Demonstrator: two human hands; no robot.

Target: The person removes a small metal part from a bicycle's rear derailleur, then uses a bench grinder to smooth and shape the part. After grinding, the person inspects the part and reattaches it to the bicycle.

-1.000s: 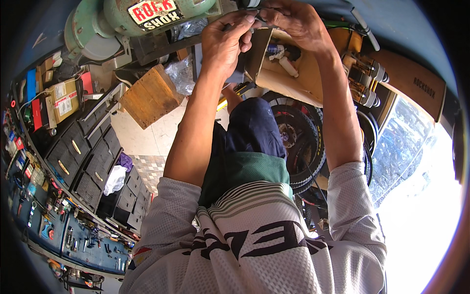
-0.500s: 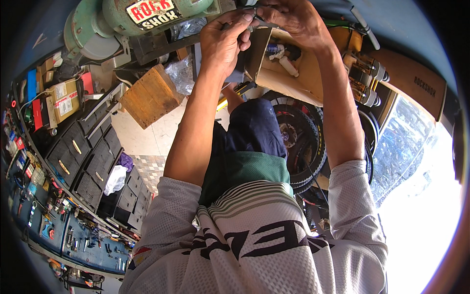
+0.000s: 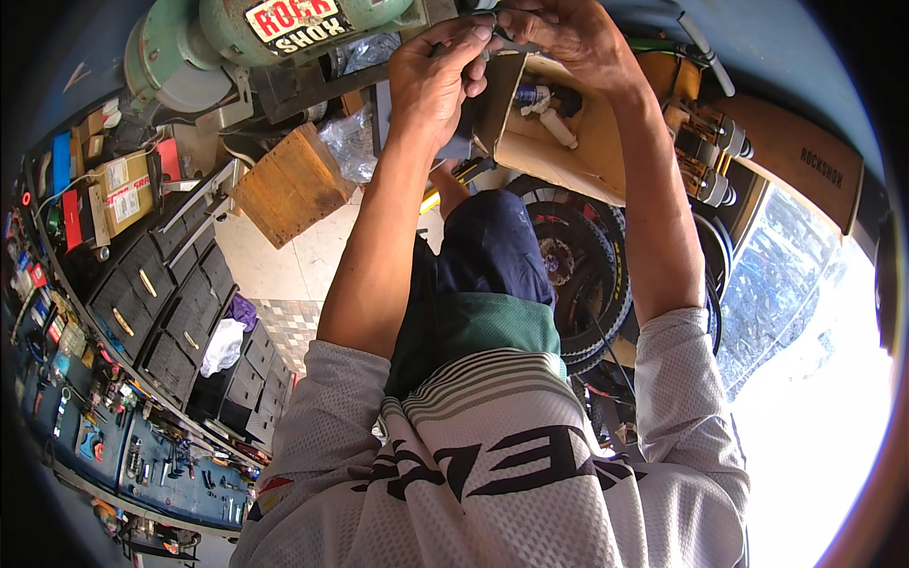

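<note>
Both my hands are raised together at the top edge of the view. My left hand is closed, thumb and fingers pinching a small dark, thin piece whose kind I cannot make out. Close beside it on the right, my right hand has its fingers bent around the other end of the same piece. The upper edge of the picture cuts off part of the right fingers. Just left of my hands stands a green bench grinder with a grey grinding wheel.
Below the right hand sits an open cardboard box holding bottles. Bicycle wheels stand under it. A wooden box is left of my left forearm. Black drawers and a blue tool bench line the left side.
</note>
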